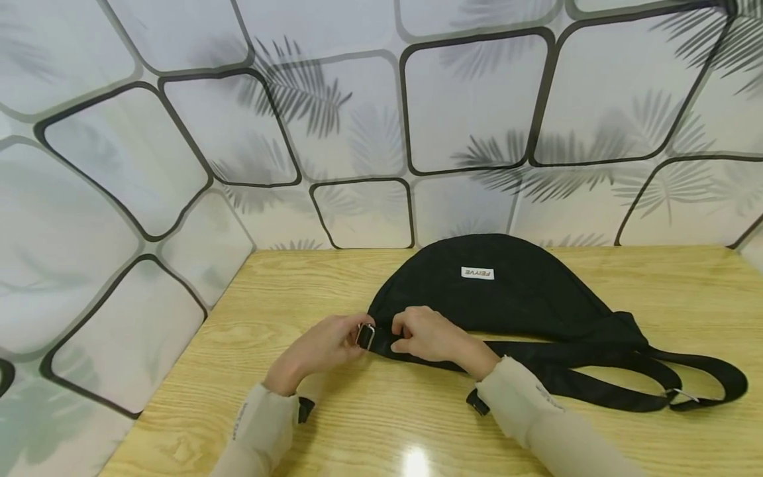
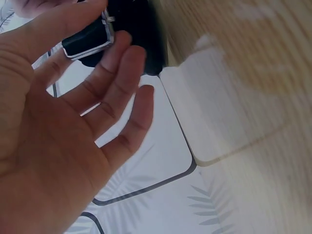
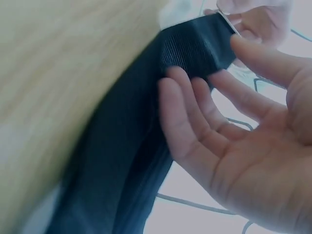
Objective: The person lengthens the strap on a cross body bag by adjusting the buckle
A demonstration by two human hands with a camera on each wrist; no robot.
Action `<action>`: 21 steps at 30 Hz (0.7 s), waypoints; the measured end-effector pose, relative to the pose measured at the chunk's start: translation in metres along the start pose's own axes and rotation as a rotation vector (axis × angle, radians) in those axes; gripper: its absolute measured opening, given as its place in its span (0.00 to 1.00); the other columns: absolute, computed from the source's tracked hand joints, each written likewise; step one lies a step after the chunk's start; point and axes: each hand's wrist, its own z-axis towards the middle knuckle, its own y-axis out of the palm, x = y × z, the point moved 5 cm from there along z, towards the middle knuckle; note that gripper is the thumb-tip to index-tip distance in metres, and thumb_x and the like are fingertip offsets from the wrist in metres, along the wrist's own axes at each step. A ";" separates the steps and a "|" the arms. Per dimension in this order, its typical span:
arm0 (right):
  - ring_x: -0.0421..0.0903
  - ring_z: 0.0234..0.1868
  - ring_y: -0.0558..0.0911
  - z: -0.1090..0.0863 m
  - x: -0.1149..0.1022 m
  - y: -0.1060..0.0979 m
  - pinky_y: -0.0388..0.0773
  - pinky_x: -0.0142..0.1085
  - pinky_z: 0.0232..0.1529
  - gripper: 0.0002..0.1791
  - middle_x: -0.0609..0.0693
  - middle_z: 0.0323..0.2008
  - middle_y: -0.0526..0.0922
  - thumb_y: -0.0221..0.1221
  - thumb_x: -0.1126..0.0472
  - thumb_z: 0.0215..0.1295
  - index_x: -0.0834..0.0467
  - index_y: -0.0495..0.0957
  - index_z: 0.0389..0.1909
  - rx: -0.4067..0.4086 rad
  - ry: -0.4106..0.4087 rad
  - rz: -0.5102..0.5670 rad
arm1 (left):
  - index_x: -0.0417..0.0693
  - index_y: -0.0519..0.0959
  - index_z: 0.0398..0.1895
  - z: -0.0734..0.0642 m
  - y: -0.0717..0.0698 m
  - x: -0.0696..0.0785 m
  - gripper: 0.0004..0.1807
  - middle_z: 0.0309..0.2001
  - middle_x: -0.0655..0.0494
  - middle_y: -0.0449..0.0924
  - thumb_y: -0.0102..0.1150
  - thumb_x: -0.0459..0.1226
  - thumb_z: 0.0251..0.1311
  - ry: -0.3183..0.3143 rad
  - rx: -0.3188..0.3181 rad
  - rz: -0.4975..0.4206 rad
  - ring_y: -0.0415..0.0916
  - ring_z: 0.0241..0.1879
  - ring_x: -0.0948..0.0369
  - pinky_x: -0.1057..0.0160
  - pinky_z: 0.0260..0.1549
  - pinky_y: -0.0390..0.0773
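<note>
Black bag [image 1: 489, 298] lies on the wooden table [image 1: 280, 285], right of the back-left corner, its curved side toward the back edge and its straighter side toward the near edge. A white label [image 1: 477, 273] on it shows lettering upside down. A black strap [image 1: 548, 371] runs along the bag's near side, and at its left end sits a silvery metal buckle [image 1: 372, 338] with black webbing inside its frame.

The left hand [image 1: 324, 341] holds the buckle end, its thumb on one side and fingers against the other; the remaining fingers are bent softly and stand a little apart, clear of the buckle. The right hand [image 1: 432, 334] is just beside it, pinching the strap close to the buckle with thumb and forefinger; its other fingers curve in, their tips at the webbing. Blur in the right wrist view makes it impossible to tell how firmly they press.

Toward the table's right edge, the strap spreads into loops, with a metal slider [image 1: 685, 395] lying across one of them. Each wrist wears a black band, the left band [image 1: 305, 409] and the right band [image 1: 477, 401] both partly hidden by pale sleeves [image 1: 536, 417]. Behind the back edge rises a wall [image 1: 357, 146] patterned with rounded dark outlines and grey leaves.
</note>
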 end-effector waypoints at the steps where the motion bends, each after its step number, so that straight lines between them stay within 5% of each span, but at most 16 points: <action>1: 0.42 0.32 0.76 0.001 0.001 0.000 0.78 0.38 0.35 0.07 0.47 0.30 0.78 0.68 0.64 0.66 0.64 0.85 0.41 0.022 -0.003 0.004 | 0.40 0.78 0.56 0.000 -0.001 0.000 0.21 0.26 0.61 0.73 0.66 0.25 0.59 0.012 0.004 -0.005 0.68 0.25 0.68 0.66 0.27 0.73; 8: 0.38 0.28 0.75 0.004 0.007 0.000 0.75 0.34 0.30 0.02 0.45 0.29 0.80 0.67 0.66 0.65 0.60 0.85 0.32 0.101 0.012 0.089 | 0.39 0.76 0.61 0.001 -0.004 0.003 0.28 0.27 0.61 0.74 0.66 0.20 0.55 0.099 0.057 -0.001 0.72 0.28 0.66 0.64 0.32 0.77; 15: 0.41 0.17 0.80 0.004 0.016 0.000 0.78 0.32 0.20 0.04 0.49 0.21 0.83 0.64 0.71 0.66 0.63 0.84 0.30 0.074 -0.008 0.289 | 0.39 0.78 0.61 0.001 -0.005 0.007 0.28 0.27 0.62 0.73 0.69 0.20 0.54 0.157 0.109 0.006 0.74 0.30 0.64 0.64 0.33 0.77; 21: 0.42 0.15 0.80 0.003 0.024 0.003 0.81 0.36 0.20 0.05 0.54 0.20 0.83 0.62 0.70 0.68 0.66 0.84 0.33 0.006 0.096 0.480 | 0.39 0.79 0.61 -0.003 -0.006 0.008 0.31 0.47 0.48 0.75 0.77 0.30 0.51 0.178 0.149 0.041 0.73 0.47 0.50 0.55 0.46 0.78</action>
